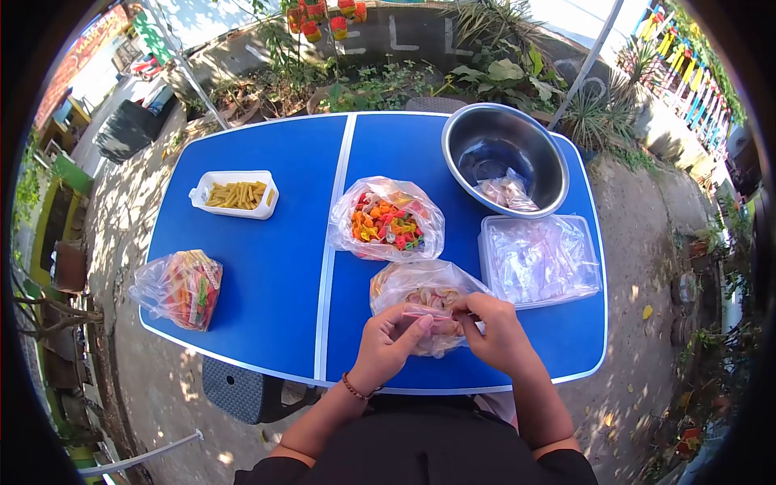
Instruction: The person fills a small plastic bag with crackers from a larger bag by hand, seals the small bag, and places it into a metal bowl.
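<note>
My left hand [388,343] pinches a small clear plastic packet [432,319] in front of me. At the packet's right side, the fingers of my right hand [493,327] are closed on its edge. Both hands are over an open plastic bag [428,279] of pale curled pieces, which they partly cover. Just beyond it stands an open bag of orange, red, yellow and green pieces [386,222]. To the right, a clear plastic box [543,260] holds flat clear bags. Behind the box, a steel bowl [485,145] contains several filled packets [508,191].
On the blue table [267,283], a white tray [263,212] of yellowish sticks stands at the back left. A bag of red and pale packets [190,291] lies at the left edge. A grey stool [234,392] is partly under the near edge.
</note>
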The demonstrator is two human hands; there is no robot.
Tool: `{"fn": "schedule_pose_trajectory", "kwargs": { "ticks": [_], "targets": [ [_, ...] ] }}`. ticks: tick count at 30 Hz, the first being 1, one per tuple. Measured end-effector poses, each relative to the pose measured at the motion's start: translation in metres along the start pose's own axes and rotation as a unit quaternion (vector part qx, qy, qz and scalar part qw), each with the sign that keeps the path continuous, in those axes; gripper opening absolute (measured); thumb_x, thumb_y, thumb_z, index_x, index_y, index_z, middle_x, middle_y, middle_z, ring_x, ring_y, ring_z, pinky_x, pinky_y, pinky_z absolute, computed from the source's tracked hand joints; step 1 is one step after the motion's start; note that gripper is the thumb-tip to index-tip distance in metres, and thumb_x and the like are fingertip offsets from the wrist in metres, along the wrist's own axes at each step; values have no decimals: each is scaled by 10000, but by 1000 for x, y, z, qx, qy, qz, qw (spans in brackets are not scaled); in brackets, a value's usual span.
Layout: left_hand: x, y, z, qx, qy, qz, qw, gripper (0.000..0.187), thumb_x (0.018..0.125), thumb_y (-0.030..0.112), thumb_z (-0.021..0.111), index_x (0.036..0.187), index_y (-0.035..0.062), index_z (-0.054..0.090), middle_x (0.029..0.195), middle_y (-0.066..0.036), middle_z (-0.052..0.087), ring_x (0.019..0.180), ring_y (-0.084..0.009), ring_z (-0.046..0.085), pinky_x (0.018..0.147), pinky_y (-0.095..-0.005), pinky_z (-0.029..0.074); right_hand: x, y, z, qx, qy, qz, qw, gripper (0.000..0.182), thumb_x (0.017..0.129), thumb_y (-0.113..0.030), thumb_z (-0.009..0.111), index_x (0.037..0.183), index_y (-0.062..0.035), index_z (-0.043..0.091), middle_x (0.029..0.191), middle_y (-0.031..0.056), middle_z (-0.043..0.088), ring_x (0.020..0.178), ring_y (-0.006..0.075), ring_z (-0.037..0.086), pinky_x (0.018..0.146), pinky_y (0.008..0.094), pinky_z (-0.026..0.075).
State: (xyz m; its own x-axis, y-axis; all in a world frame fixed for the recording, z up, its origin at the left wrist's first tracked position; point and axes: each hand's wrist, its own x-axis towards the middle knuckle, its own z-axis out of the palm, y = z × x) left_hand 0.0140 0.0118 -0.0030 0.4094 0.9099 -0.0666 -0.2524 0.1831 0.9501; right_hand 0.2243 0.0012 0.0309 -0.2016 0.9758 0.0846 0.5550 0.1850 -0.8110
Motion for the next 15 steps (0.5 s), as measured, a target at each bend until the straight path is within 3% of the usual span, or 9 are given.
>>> {"fn": "schedule_pose_trajectory", "kwargs": {
  "ticks": [3, 6, 9, 12, 15],
  "targets": [
    [0, 6, -1, 30, 9, -15, 999, 228, 998, 178, 662, 1105, -20, 702, 1048, -100, 737, 921, -108, 692, 802, -247, 561, -2, 3, 13, -170, -25, -40, 984, 117, 804, -12, 707, 911, 11, 665, 972, 159, 649, 913, 346, 645, 818, 397, 538],
    [0, -3, -5, 26, 19, -8, 999, 225, 1006, 170, 648, 1113, -25, 684, 1031, -111, 742, 901, -106, 696, 784, -243, 564, -4, 10, 25, -211, -36, -29, 976, 159, 782, -71, 728, 911, 3, 671, 962, 159, 617, 955, 371, 604, 861, 438, 515],
    [2, 1, 0, -94, 48, -8, 994, 237, 1004, 173, 651, 1130, -28, 666, 1041, -130, 740, 922, -132, 711, 802, -261, 580, -3, 7, 24, -164, -16, -22, 986, 138, 778, -45, 725, 899, -4, 674, 924, 152, 641, 889, 373, 621, 822, 424, 527],
    [2, -1, -6, -78, 76, -55, 993, 266, 1024, 192, 615, 1170, -26, 653, 1085, -144, 732, 964, -171, 722, 838, -299, 598, -2, 11, 16, -70, -37, 28, 996, 137, 804, -10, 711, 938, -19, 683, 884, 129, 680, 831, 319, 663, 790, 373, 544],
    [3, 9, -3, -138, 61, -77, 985, 297, 1046, 216, 571, 1196, -29, 648, 1114, -144, 724, 984, -181, 723, 854, -316, 601, -2, 6, 10, 49, -14, 95, 994, 156, 853, 35, 682, 1002, -12, 680, 873, 101, 718, 793, 204, 696, 756, 305, 552]
  ]
}}
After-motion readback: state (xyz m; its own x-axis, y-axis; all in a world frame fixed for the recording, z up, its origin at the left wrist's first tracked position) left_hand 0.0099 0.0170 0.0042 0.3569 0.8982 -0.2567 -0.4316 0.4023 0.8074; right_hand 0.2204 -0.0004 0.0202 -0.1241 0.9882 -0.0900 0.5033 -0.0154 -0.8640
